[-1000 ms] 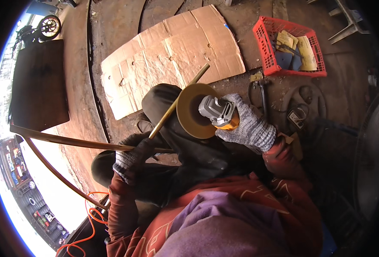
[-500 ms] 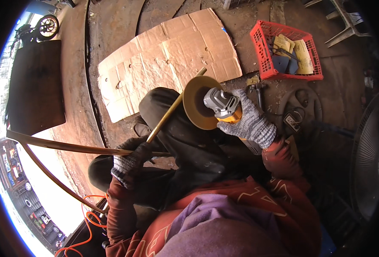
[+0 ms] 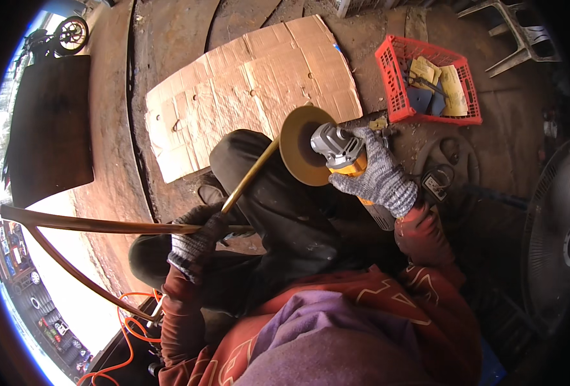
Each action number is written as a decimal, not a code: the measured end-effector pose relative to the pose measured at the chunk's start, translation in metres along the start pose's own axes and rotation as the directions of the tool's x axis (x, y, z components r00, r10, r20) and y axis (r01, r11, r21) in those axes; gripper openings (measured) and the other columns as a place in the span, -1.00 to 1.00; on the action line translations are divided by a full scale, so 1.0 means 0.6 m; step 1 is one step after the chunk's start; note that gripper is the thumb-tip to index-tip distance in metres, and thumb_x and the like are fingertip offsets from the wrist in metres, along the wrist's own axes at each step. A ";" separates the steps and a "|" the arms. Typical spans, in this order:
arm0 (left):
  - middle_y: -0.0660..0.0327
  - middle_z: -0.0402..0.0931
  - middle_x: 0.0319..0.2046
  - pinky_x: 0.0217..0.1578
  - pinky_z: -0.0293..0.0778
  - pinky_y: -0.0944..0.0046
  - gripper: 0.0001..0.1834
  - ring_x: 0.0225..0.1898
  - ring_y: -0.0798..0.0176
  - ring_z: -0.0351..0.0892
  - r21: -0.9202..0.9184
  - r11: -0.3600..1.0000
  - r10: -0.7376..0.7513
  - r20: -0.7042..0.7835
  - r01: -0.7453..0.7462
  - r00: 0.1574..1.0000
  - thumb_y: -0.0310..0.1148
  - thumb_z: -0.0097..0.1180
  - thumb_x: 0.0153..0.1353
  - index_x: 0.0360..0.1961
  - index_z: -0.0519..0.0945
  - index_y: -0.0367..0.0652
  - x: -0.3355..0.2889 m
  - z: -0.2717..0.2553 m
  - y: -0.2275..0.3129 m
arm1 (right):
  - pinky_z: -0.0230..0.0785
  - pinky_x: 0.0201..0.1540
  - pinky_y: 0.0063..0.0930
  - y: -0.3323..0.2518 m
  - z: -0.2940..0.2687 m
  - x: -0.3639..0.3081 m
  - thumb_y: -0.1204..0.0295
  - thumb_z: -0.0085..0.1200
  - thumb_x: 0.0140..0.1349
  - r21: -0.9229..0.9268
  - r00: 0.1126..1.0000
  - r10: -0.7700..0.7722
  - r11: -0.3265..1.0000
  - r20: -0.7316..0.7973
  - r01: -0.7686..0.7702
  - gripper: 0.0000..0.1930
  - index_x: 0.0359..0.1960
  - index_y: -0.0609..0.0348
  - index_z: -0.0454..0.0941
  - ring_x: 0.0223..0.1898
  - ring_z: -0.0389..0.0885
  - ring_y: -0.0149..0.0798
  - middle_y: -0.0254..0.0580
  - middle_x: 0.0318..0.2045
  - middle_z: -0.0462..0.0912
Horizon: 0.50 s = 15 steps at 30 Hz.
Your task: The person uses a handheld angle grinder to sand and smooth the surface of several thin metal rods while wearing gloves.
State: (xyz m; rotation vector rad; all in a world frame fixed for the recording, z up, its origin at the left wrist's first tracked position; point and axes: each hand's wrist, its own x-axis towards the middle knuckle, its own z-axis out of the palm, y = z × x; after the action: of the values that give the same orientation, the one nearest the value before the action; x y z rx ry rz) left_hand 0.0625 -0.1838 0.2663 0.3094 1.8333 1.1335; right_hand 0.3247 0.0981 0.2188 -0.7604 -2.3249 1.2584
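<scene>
My left hand (image 3: pixel 198 243), in a grey knit glove with dark fingers, is closed around a brass-coloured metal tube frame (image 3: pixel 256 172). One length slants up across my dark trouser leg; other bent lengths run out to the left. Gripped in my gloved right hand (image 3: pixel 380 177) is an angle grinder (image 3: pixel 339 147) with a silver head and a yellow body. Its wide tan sanding disc (image 3: pixel 295 149) lies against or just over the upper part of the slanting tube and hides part of it. I cannot tell whether the disc is spinning.
Flattened cardboard (image 3: pixel 252 93) lies ahead on the floor. A red crate (image 3: pixel 397 106) with papers stands at the far right, near a plastic chair (image 3: pixel 523 45). A large fan (image 3: pixel 555 238) is on the right. An orange hose (image 3: pixel 129 338) curls at lower left.
The grinder and its disc have moved slightly up along the slanting tube, covering more of its far end. The left-hand end of the frame has shifted slightly left and down.
</scene>
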 end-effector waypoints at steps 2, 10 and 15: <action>0.30 0.64 -0.35 -0.32 0.55 0.38 -0.75 -0.36 0.44 0.58 -0.004 1.000 -0.006 0.006 0.006 1.000 -0.39 0.23 0.37 -0.01 0.69 -0.30 0.005 0.000 -0.001 | 0.42 0.24 -0.17 -0.014 0.012 -0.010 0.29 0.56 -0.04 0.098 0.991 0.096 0.990 0.094 -0.106 -0.11 0.27 0.17 0.24 0.16 0.55 -0.12 0.00 0.11 0.52; 0.27 0.67 -0.31 -0.33 0.60 0.39 -0.74 -0.31 0.42 0.63 -0.055 0.998 -0.021 -0.010 0.021 1.000 -0.39 0.26 0.36 0.01 0.69 -0.28 0.017 -0.013 -0.035 | 0.39 0.26 -0.17 -0.026 0.012 0.001 0.25 0.58 -0.04 0.097 0.985 0.128 0.986 0.113 -0.139 -0.09 0.30 0.19 0.25 0.17 0.52 -0.10 0.00 0.13 0.49; 0.26 0.70 -0.30 -0.47 0.58 0.40 -0.74 -0.35 0.43 0.64 0.058 0.996 0.067 -0.059 -0.064 0.996 -0.36 0.30 0.34 0.01 0.72 -0.20 0.027 -0.012 -0.040 | 0.30 0.31 -0.11 -0.005 -0.006 0.019 0.20 0.60 -0.09 0.065 0.980 0.187 0.979 0.073 -0.192 -0.03 0.32 0.23 0.25 0.21 0.45 -0.02 0.06 0.17 0.43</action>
State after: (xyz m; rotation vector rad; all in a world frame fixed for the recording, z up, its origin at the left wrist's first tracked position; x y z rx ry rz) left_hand 0.0536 -0.1910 0.2387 0.3732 1.9234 1.1492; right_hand 0.3173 0.1060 0.2242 -0.9479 -2.2891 1.4605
